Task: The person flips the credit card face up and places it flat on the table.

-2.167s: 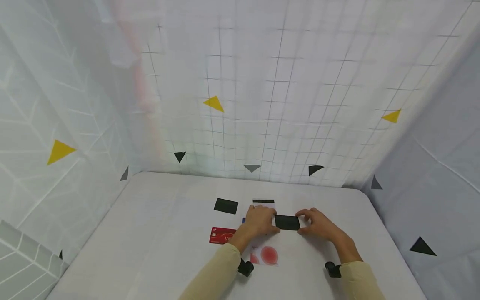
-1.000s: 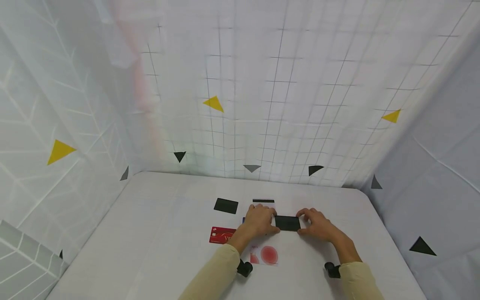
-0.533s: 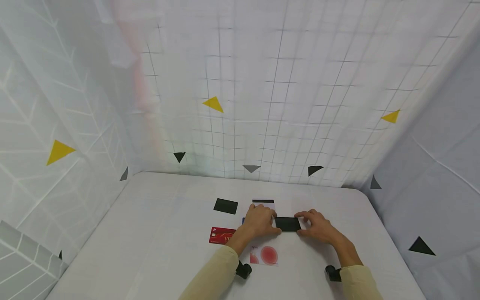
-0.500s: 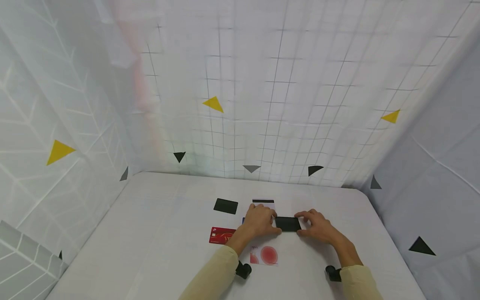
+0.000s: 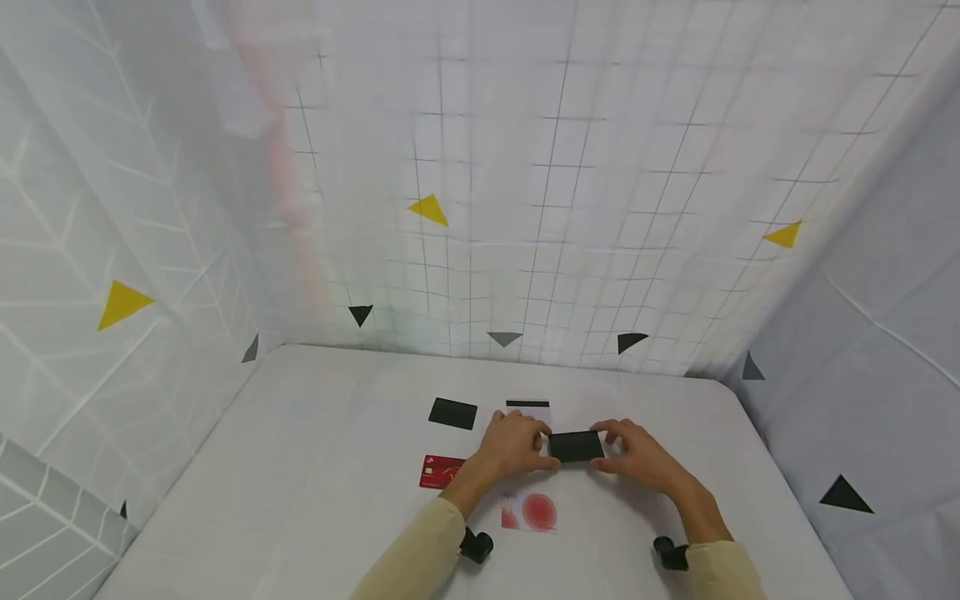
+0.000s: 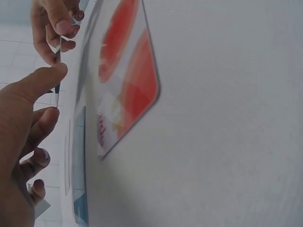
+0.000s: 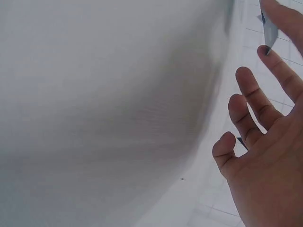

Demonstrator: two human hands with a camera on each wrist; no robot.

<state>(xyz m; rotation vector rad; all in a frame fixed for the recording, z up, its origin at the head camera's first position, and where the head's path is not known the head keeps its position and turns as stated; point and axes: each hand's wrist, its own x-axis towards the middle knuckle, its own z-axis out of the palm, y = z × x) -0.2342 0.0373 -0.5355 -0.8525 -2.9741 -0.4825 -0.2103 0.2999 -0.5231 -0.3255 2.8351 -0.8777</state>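
Both left hand (image 5: 512, 445) and right hand (image 5: 637, 454) pinch the dark card (image 5: 576, 447), now turned slightly anticlockwise, apparently mid-adjustment; a red-circled card (image 5: 539, 512) lies at seven o'clock.

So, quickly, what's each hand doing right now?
Left hand: pinching the left end of a dark card between thumb and finger.
Right hand: pinching the same card's right end.
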